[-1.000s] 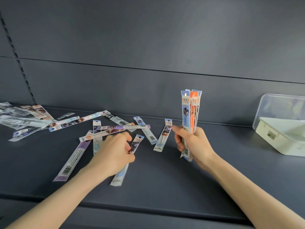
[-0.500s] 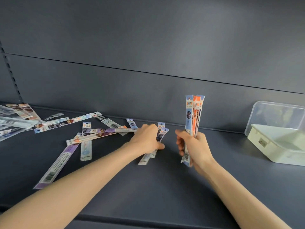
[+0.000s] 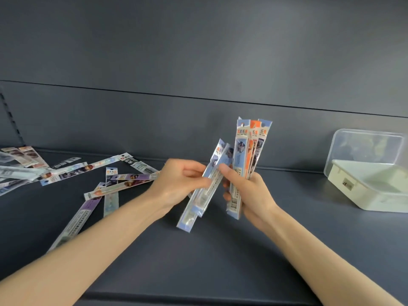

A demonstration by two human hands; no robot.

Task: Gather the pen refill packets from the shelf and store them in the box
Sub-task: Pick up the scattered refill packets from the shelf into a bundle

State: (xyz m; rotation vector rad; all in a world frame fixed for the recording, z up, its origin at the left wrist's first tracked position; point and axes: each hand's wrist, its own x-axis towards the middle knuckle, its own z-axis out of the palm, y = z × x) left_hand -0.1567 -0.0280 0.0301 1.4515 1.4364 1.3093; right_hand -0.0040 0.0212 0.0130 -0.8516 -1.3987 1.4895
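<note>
Head view: left hand (image 3: 178, 184) fingers pinch 2 tilted blue refill packets (image 3: 194, 208) mid-frame; right hand (image 3: 254, 195) fingers curl round an upright bundle (image 3: 241, 155). Loose packets (image 3: 123, 185) lie left on the shelf (image 3: 220, 261); the box (image 3: 375, 202) sits right.

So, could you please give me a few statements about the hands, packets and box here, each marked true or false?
1. The right hand grips an upright bundle of packets. True.
2. The left hand holds nothing. False: it pinches tilted blue packets.
3. The box is closed. False: its clear lid stands open behind it.
4. Loose packets lie on the shelf to the left of the hands. True.
</note>
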